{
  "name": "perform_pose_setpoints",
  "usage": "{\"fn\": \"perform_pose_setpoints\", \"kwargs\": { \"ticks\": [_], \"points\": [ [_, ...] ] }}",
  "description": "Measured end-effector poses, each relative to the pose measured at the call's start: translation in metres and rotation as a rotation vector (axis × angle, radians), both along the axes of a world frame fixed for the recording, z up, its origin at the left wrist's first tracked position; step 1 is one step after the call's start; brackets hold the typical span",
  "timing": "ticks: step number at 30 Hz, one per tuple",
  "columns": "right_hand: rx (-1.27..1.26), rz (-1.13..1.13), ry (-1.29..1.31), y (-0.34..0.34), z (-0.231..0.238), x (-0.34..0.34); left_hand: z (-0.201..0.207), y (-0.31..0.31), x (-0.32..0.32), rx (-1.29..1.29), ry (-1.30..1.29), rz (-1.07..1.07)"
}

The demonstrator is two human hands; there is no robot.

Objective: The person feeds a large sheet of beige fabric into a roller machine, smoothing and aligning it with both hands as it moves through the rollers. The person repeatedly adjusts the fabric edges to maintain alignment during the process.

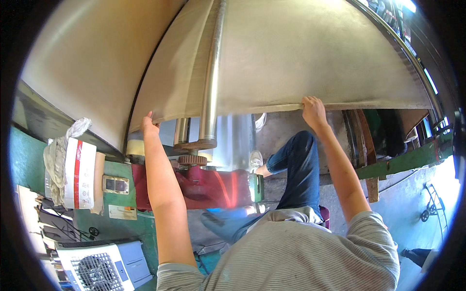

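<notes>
A wide beige sheet of cloth-like material (291, 58) stretches across the upper middle, its near edge hanging between my two hands. My left hand (150, 122) is closed at the sheet's left edge, close to a large smooth tan drum (97, 63). Farther right, my right hand (314, 110) pinches the same near edge, knuckles up. Between my hands a shiny metal roller (211, 82) runs away from me over the sheet, its near end set in a bracket (195, 144). What lies under my curled fingers is partly hidden.
Below the bracket is a toothed gear (192, 160) above a dark red cover (208, 186). At left, a white and red box (80, 173) with a pale rag (60, 160) stands near a switch box (115, 185). A fan unit (94, 269) sits lower left; a green beam (407, 162) crosses at right.
</notes>
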State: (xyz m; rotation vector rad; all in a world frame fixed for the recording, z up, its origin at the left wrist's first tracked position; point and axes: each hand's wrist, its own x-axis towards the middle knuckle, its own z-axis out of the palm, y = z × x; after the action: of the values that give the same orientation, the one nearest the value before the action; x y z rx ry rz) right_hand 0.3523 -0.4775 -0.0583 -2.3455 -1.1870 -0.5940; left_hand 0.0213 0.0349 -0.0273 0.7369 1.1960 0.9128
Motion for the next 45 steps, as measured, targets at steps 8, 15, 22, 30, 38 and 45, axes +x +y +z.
{"fn": "perform_pose_setpoints", "kwargs": {
  "ticks": [8, 15, 22, 30, 38, 45],
  "points": [
    [-0.013, 0.047, 0.068, 0.035, -0.010, -0.034, 0.015, -0.019, 0.016, -0.006, 0.026, 0.104],
    [0.060, 0.161, 0.161, 0.069, -0.012, -0.074, 0.009, -0.015, 0.012, -0.045, 0.083, 0.075],
    [0.096, 0.247, 0.197, 0.104, -0.004, -0.098, 0.006, -0.005, 0.002, -0.040, -0.039, 0.125],
    [0.041, 0.387, -0.003, 0.088, 0.020, -0.081, 0.013, -0.017, 0.004, -0.005, 0.038, -0.051],
    [0.059, -0.212, -0.008, -0.001, 0.028, 0.020, 0.010, -0.009, 0.004, 0.039, 0.046, -0.078],
    [0.051, -0.006, 0.050, 0.014, 0.001, -0.024, 0.015, -0.019, 0.017, 0.018, 0.053, -0.244]
  ]
}}
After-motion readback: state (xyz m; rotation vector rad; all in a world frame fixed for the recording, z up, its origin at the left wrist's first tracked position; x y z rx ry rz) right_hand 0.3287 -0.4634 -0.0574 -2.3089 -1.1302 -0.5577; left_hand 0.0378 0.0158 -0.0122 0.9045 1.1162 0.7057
